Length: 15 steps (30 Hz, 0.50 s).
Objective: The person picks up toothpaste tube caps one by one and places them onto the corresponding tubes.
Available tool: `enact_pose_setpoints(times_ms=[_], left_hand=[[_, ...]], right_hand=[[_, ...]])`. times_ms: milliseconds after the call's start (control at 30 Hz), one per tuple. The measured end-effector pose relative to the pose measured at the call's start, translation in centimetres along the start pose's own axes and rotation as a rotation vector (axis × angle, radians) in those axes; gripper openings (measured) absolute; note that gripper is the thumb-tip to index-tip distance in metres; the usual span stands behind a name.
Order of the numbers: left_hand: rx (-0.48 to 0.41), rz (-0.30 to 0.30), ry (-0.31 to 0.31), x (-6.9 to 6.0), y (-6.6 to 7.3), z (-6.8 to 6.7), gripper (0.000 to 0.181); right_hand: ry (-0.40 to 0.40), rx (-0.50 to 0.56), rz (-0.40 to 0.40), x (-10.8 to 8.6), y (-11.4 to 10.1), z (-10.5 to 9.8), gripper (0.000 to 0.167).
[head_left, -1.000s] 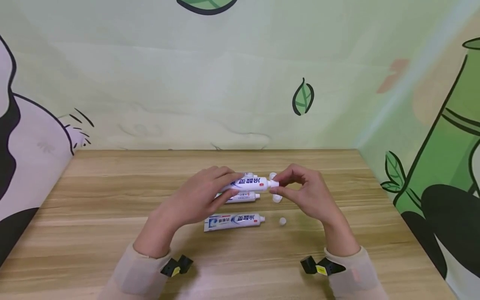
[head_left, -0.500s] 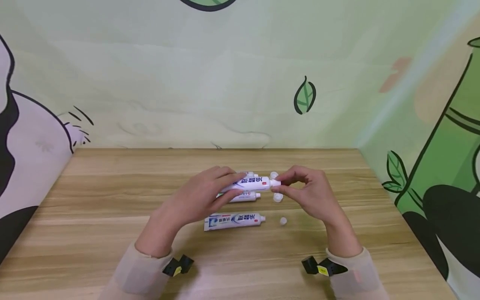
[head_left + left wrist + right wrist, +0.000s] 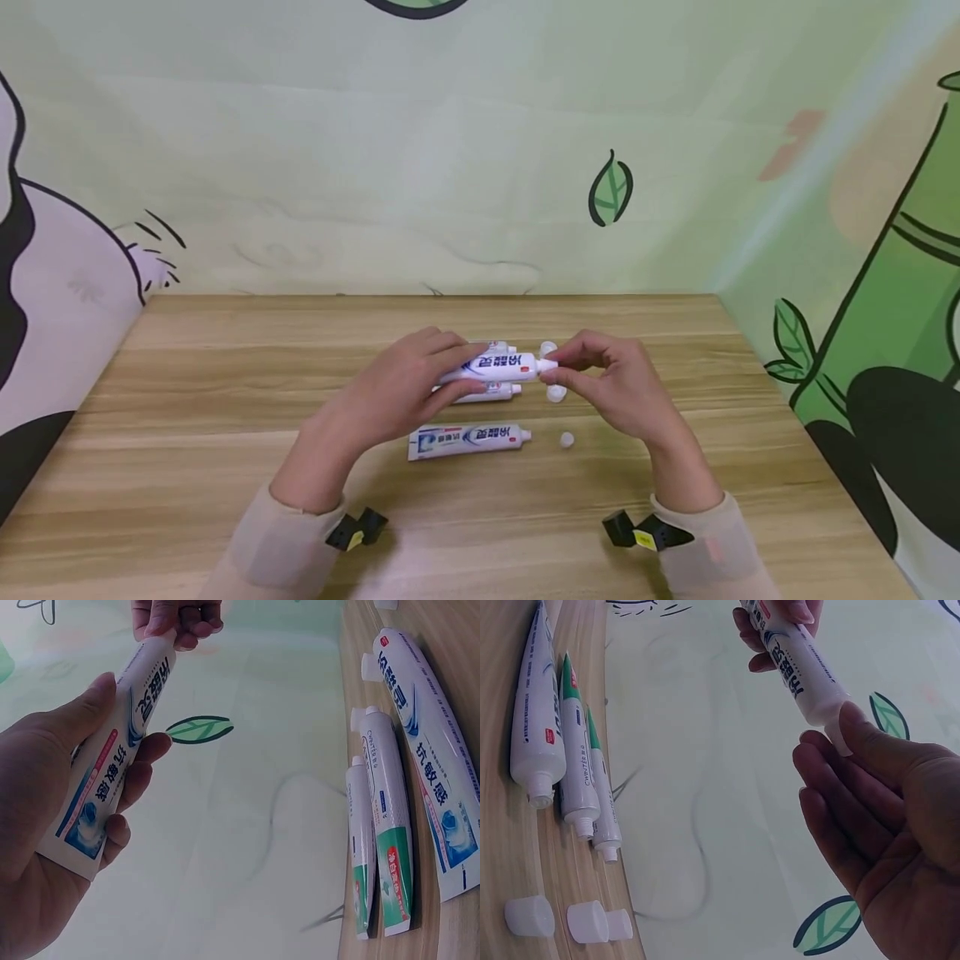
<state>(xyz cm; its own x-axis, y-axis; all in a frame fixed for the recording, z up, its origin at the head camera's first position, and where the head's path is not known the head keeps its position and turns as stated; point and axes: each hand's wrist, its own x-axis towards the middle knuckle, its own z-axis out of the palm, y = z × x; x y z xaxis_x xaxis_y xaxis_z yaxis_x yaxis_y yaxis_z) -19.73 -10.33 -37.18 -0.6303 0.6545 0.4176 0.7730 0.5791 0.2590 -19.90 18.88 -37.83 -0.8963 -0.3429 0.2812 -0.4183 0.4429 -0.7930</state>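
Observation:
In the head view my left hand (image 3: pixel 386 387) grips a white-and-blue toothpaste tube (image 3: pixel 498 367) around its body, held above the table. Its neck points to the right. My right hand (image 3: pixel 618 387) pinches the white cap (image 3: pixel 838 739) at that end between thumb and forefinger; whether the cap is threaded on the neck is hidden by the fingers. A matching toothpaste tube (image 3: pixel 468 442) lies uncapped on the table below. Two smaller green-and-white toothpaste tubes (image 3: pixel 386 817) lie behind it, partly covered by the held one in the head view.
Three loose white caps lie on the wooden table (image 3: pixel 225 467) right of the tubes: a near cap (image 3: pixel 566 439), a middle cap (image 3: pixel 556 393) and a far cap (image 3: pixel 548 348). A printed backdrop (image 3: pixel 337 167) rises at the table's far edge.
The held tube and both hands shift only slightly, a little right and then back left. My right hand stays at the cap throughout, and the tubes and caps on the table keep their places.

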Motion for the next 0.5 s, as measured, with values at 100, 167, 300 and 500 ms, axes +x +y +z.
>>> enact_pose_setpoints(times_ms=[100,167,300,500], left_hand=[[0.023,0.014,0.012,0.07,-0.03,0.03,0.044],[0.036,0.02,0.016,0.12,-0.1,0.06,0.044],[0.045,0.002,0.004,0.18,-0.25,0.09,0.045],[0.039,-0.062,-0.048,0.02,-0.2,-0.01,0.046]], right_hand=[[-0.027,0.027,0.005,0.06,0.03,0.05,0.007],[-0.041,0.045,0.004,0.15,0.02,0.1,0.007],[-0.053,0.06,-0.001,0.28,-0.05,0.3,0.01],[-0.073,0.035,0.042,0.19,0.06,0.65,0.02]])
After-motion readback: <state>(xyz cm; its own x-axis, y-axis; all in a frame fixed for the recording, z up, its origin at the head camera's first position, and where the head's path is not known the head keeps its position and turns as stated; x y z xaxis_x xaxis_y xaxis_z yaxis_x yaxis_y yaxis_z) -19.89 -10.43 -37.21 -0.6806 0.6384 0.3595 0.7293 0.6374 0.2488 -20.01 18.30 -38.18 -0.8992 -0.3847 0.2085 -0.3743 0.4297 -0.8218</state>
